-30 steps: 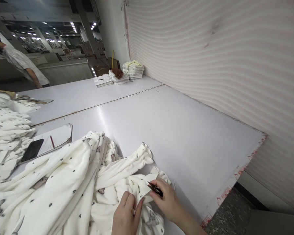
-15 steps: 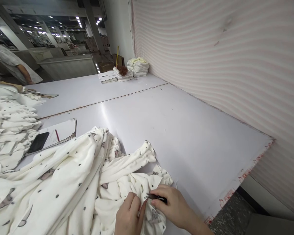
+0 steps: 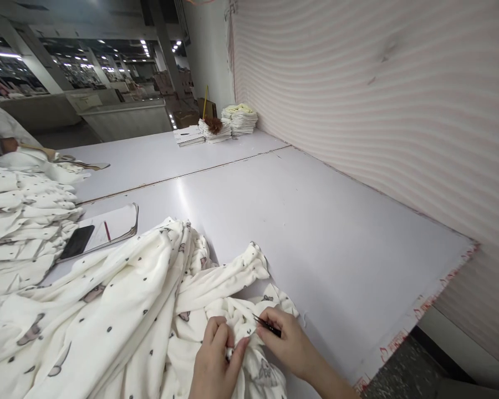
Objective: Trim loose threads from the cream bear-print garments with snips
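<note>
Garment: the white printed garment (image 3: 120, 316) is lying crumpled on the near part of the table (image 3: 316, 233), its bunched end reaching under both hands.
Left hand: the left hand (image 3: 216, 360) is pinching a fold of the garment between thumb and fingertips, closed on the cloth.
Right hand: the right hand (image 3: 289, 343) is gripping small dark snips (image 3: 266, 327), their tips touching the cloth just beside the left thumb.
Containers: none is showing; a clipboard (image 3: 108, 230) is carrying a dark phone (image 3: 77, 242) and a red pen (image 3: 107, 231).
Stacks: folded printed garments (image 3: 20, 221) are piling up at the left; more folded stacks (image 3: 239, 119) are sitting at the far end by the wall.
Change: the snips are tilting up more steeply than half a second ago, and the person at the far left is almost leaving the view.
</note>
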Demonstrator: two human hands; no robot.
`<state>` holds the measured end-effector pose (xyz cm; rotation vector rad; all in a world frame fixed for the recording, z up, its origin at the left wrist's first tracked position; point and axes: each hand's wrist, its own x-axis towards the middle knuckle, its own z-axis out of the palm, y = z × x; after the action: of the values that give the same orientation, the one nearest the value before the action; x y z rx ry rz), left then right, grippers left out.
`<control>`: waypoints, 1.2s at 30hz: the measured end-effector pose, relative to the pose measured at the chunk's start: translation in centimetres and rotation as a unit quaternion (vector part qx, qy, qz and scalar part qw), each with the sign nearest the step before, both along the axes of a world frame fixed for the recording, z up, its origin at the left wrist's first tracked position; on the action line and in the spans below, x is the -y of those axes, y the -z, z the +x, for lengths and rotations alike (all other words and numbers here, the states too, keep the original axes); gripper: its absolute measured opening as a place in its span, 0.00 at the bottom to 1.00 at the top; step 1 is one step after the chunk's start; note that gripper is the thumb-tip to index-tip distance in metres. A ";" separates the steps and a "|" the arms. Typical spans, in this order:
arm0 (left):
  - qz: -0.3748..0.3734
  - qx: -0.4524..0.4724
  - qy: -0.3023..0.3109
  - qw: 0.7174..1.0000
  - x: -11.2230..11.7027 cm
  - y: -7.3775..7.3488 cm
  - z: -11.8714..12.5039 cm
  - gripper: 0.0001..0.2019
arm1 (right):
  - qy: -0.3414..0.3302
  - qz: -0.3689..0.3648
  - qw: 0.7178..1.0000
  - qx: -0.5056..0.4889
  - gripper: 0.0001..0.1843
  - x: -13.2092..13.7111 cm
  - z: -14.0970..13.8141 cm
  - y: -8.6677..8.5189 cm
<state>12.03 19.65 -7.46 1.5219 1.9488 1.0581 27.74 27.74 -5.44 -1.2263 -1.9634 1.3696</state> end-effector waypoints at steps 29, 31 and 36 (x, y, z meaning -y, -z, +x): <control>-0.150 0.213 0.096 0.961 -1.7 -2.9 -0.4 0.14 | 0.064 0.219 0.974 0.012 0.09 2.4 -1.5 2.2; -0.146 0.236 0.100 0.955 -1.9 -3.1 -0.2 0.16 | 0.078 0.201 0.976 0.006 0.06 2.3 -1.6 1.9; -0.129 0.324 0.046 0.936 -2.0 -3.2 0.3 0.16 | 0.083 0.028 0.992 -0.096 0.07 2.1 -0.6 0.8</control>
<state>12.33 21.66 -4.27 0.9458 1.4636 1.0422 27.18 25.66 -6.19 -1.1585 -1.7169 1.2889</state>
